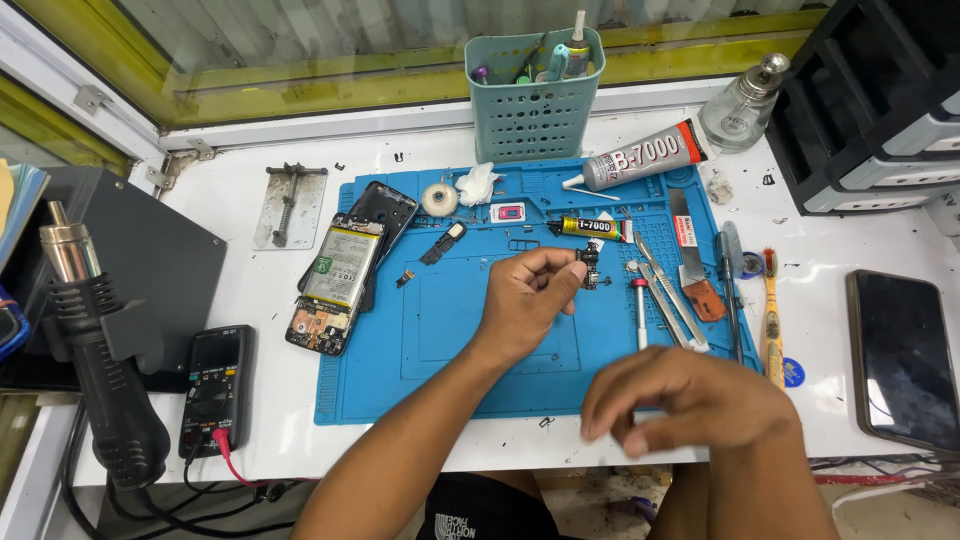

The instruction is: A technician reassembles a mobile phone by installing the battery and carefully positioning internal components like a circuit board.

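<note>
Two hands work over the blue mat (420,390): the left hand (525,300) pinches a small dark part (590,268) above its middle; the right hand (690,400), blurred near the mat's front edge, holds nothing visible. Probably light and fragile; best gripped by its edges.
</note>
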